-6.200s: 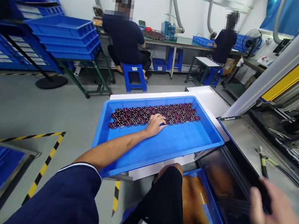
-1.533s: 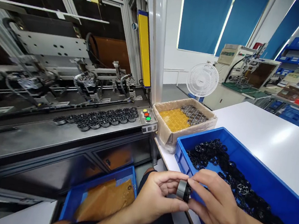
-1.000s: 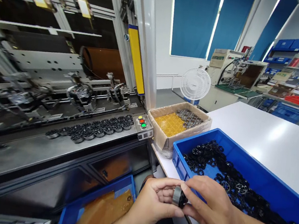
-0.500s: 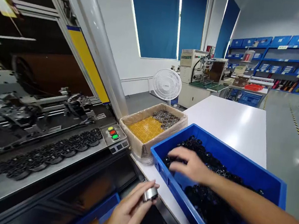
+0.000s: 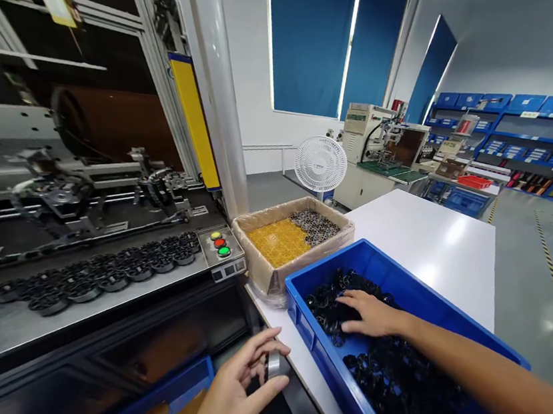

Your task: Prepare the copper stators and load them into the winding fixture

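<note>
My left hand [image 5: 245, 388] is curled around a short silver metal ring [image 5: 272, 365] with a dark inside, held between the fingers just left of the white table's edge. My right hand [image 5: 373, 315] reaches into a deep blue bin [image 5: 321, 372]. Its fingers are apart and rest at the black round plastic parts [image 5: 328, 301] piled inside. The fingertips partly blend with the dark pile, and no part shows lifted in them.
A plastic-lined carton [image 5: 281, 276] of yellow and grey parts stands beside the bin. Rows of black rings [image 5: 112, 271] line the machine ledge at left, next to a button panel [image 5: 221, 248]. A white fan [image 5: 321, 164] is behind the carton; the white table [image 5: 418, 238] extends beyond.
My left fingers have spread a little around the metal ring, showing more of it. The right hand has moved slightly right and lower in the bin. The whole view has shifted.
</note>
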`<state>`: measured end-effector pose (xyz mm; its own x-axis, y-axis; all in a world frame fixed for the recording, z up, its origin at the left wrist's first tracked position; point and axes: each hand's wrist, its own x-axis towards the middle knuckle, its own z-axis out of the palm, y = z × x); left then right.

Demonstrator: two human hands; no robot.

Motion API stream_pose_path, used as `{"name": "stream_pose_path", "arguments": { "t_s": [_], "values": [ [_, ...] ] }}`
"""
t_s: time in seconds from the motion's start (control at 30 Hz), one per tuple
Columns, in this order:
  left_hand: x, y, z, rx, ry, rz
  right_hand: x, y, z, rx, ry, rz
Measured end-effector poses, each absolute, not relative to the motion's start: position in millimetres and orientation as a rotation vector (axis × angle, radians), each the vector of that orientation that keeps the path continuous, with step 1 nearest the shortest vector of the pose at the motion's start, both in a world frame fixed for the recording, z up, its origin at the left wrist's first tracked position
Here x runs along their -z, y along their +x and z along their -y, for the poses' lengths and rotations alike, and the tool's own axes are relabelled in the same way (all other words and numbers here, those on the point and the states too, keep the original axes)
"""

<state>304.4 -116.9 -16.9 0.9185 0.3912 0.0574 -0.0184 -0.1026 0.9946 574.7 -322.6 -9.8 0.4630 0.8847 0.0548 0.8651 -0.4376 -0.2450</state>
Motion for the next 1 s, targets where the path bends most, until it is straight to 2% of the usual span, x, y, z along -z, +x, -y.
{"name": "stream_pose_path", "arguments": {
  "t_s": [0.13,0.23,0.4,0.53,0.73,1.0],
  "values": [
    [15,300,101,-0.333,1.563,-0.363,-7,548,406,-0.219,-2.831,1.249],
    [11,305,99,-0.332,1.453,-0.366,1,520,453,-0.443,-3.074,0.939],
    [13,313,110,-0.319,1.275,-0.286,41,481,438,-0.808,-3.208,0.446],
    [15,308,116,-0.281,1.252,-0.229,52,491,384,-0.713,-3.084,0.597],
    [9,298,116,-0.394,1.233,-0.172,26,535,300,-0.351,-2.710,1.124],
    [-5,294,117,-0.419,1.114,-0.154,5,555,280,-0.316,-2.484,1.164]
  ]
}}
